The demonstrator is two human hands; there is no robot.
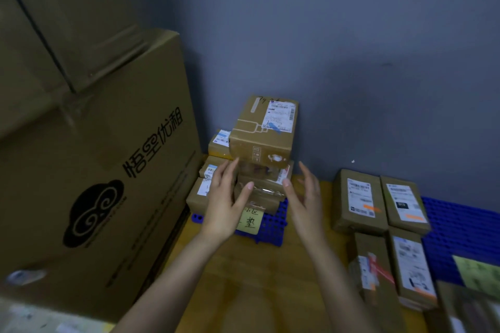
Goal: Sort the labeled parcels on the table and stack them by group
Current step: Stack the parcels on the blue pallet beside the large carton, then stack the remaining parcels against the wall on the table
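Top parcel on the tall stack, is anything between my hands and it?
Nothing visible. The left hand and right hand are open just below the top parcel, one at each side of the stack, with nothing lying between.

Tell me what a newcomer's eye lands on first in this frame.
The tall parcel stack at centre against the grey wall, capped by a labelled top box, with the left hand and right hand open on either side of its lower part. A big printed carton fills the left. A group of flat labelled parcels lies on the table at the right.
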